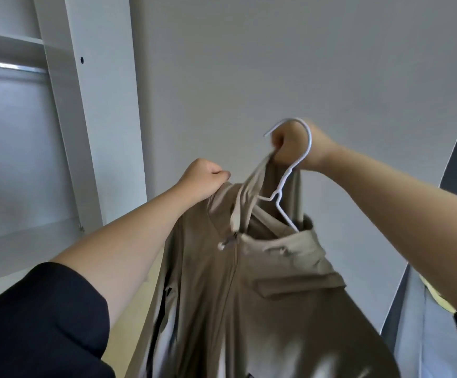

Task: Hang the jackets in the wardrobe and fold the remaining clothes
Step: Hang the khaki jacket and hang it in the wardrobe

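Held up before the open wardrobe [66, 110]: tan jacket [249, 290] half-seated on a white hanger [290, 184]. Right grip [298, 145] clamped on hook and hood fabric; left grip [202, 181] pinching the left shoulder. Best next — draw that shoulder over the hanger arm, level it, then carry left to the rail [9, 66].

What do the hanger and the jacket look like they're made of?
Hanger: thin wire, probably metal with a smooth white coating, judging by its slim bent profile. Jacket: khaki woven cloth, matte, creasing softly; likely cotton or a synthetic blend, can't tell which.
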A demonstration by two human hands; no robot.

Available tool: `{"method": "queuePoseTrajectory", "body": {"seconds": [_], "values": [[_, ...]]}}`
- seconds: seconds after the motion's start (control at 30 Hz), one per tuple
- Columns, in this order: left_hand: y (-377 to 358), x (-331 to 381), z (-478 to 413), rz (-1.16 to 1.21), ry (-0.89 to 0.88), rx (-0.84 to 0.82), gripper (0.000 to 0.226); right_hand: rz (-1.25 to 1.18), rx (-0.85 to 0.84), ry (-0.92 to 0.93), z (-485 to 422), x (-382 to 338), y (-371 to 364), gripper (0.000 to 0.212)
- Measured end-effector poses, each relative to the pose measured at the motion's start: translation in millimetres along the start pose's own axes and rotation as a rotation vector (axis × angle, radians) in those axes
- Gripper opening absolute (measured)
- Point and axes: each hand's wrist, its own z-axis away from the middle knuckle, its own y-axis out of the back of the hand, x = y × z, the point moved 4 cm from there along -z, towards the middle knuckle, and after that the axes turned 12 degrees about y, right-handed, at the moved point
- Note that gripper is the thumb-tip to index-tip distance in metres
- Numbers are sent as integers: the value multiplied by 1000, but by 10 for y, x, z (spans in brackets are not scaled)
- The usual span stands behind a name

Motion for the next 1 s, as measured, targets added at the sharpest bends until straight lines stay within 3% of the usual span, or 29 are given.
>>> {"method": "queuePoseTrajectory", "body": {"seconds": [0.03,0.07,0.17,0.27,0.37,0.43,0.5,0.57,0.63,0.67,0.73,0.8,0.83,0.87,0.93,1.0], "values": [[-4,-14,-1,-9,2,-1,57,168,202,-42,13,56,70,22],[-1,-32,-1,-10,7,2,58,282,260,-130,45,158,52,18],[49,-100,-5,-15,35,17,56,458,-151,-412,284,547,-336,8],[60,-161,-4,-33,54,26,54,327,-101,-418,342,740,-470,9],[55,-227,6,-40,64,48,52,49,-326,-457,339,799,-614,29],[58,-288,12,-31,77,58,51,232,-386,-522,450,864,-601,33],[83,-367,7,2,111,71,47,420,-327,-607,599,981,-532,16],[109,-437,-3,33,152,81,39,416,-427,-720,746,1089,-555,2],[119,-464,-8,36,166,86,38,274,-525,-854,823,1119,-599,18],[111,-464,-14,34,167,83,38,188,-470,-881,793,1114,-587,26],[76,-445,-26,41,168,72,41,-17,-47,-887,612,1151,-504,31],[37,-418,-32,40,170,68,46,-382,391,-885,448,1058,-497,20],[23,-409,-33,29,174,71,47,-556,467,-848,351,978,-526,26],[12,-405,-32,15,183,80,47,-653,409,-789,258,873,-557,49],[14,-425,-34,-20,217,118,46,-588,98,-706,202,701,-654,82],[35,-473,-44,-78,266,166,44,-487,-166,-674,264,625,-746,70]]}}
